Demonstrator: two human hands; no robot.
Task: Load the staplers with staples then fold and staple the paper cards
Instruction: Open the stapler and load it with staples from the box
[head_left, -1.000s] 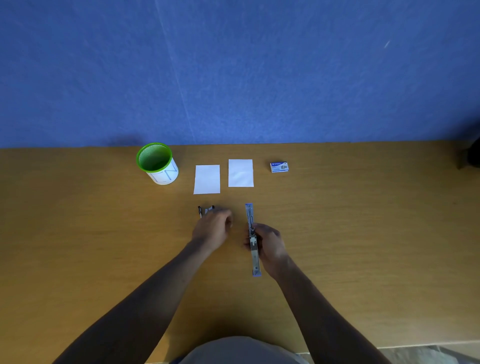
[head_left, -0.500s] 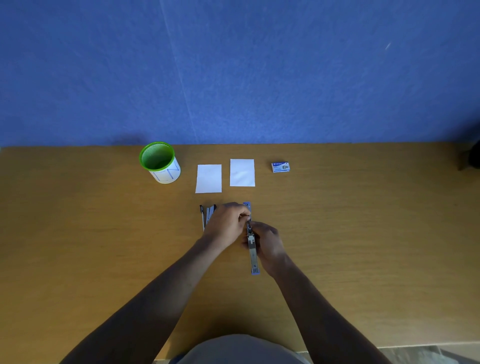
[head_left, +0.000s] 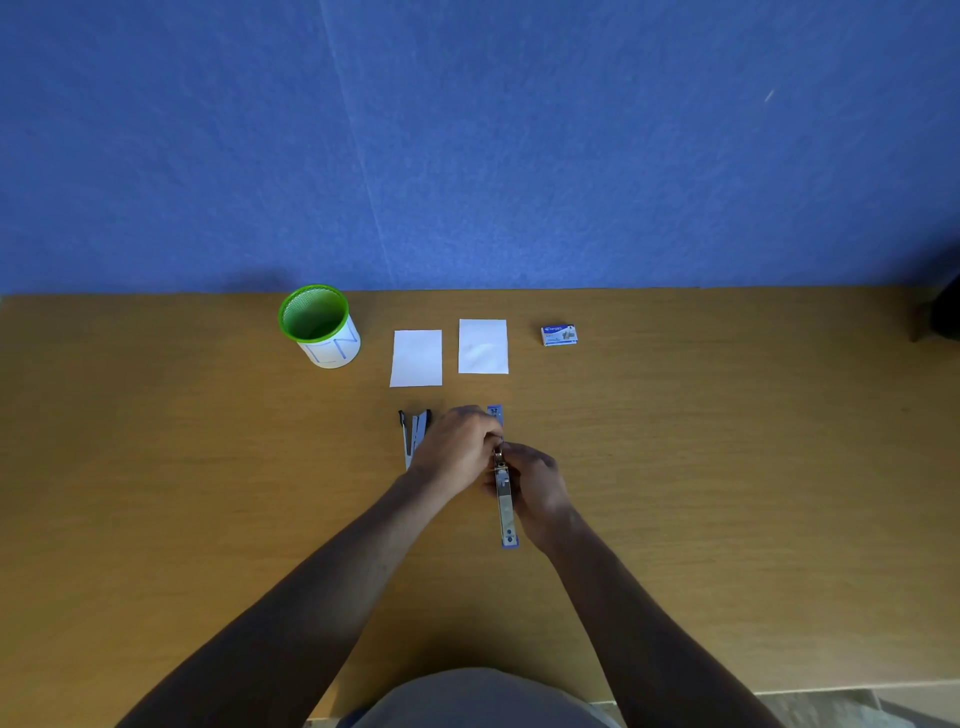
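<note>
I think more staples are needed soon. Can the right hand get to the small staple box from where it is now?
Probably yes. The staple box lies alone on bare table, beyond and right of the right hand, nothing between. But that hand now holds the open stapler and must release it first.

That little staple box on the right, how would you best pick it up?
Probably from above, pinching its two long sides. The staple box lies flat on the table with open space all around; the nearest card sits well clear, and both hands are busy at the open stapler.
</note>
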